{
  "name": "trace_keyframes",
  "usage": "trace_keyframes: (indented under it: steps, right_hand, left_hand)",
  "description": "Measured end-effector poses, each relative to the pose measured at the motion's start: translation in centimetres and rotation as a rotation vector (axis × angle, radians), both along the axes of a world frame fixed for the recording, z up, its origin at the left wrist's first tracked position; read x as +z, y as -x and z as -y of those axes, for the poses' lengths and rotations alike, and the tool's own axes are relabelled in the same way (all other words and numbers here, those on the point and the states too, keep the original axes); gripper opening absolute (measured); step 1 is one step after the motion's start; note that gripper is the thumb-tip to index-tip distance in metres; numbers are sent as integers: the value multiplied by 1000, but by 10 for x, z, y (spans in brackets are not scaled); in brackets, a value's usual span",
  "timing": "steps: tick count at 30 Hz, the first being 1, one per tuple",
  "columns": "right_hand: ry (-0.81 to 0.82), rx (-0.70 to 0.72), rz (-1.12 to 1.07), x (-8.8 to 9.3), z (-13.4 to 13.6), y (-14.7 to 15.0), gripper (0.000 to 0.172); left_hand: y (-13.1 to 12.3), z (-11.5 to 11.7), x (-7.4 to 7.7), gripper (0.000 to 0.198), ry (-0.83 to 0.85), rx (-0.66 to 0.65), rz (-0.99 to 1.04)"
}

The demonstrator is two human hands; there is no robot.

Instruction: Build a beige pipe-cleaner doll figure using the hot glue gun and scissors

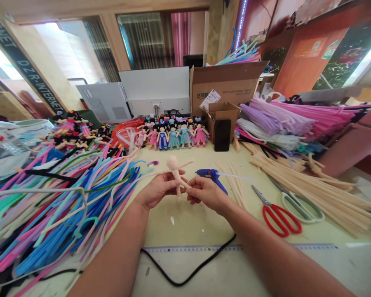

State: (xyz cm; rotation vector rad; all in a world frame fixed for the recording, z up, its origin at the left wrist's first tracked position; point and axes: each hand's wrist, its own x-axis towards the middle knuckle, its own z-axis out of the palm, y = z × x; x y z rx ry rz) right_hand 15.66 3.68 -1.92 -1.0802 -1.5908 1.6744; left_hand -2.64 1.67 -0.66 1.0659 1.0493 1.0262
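A cream doll figure made of wound pipe cleaners, with a round head, two thin arms and two legs, is held upright over the table. My left hand is closed around its body, thumb in front. The fingers of my right hand pinch the end of the leg on the right side. The other leg hangs down between my hands. Just behind my right hand lies a blue glue gun with a clear glue stick in its back.
Colourful pipe cleaners cover the left side. Finished dolls and a phone stand behind. Red scissors, green scissors and cream pipe cleaners lie right. A ruler and black cord are in front.
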Motion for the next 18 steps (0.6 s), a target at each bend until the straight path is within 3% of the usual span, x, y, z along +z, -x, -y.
trace_keyframes:
  steps: [11,18]
  right_hand:
    - [-62,99,122,-11,2,2,18]
    - [-116,165,196,-7,4,3,22]
  left_hand:
    - [-3,-1,-2,47,7,-10,3]
    - [-2,-3,-5,47,12,7,-7]
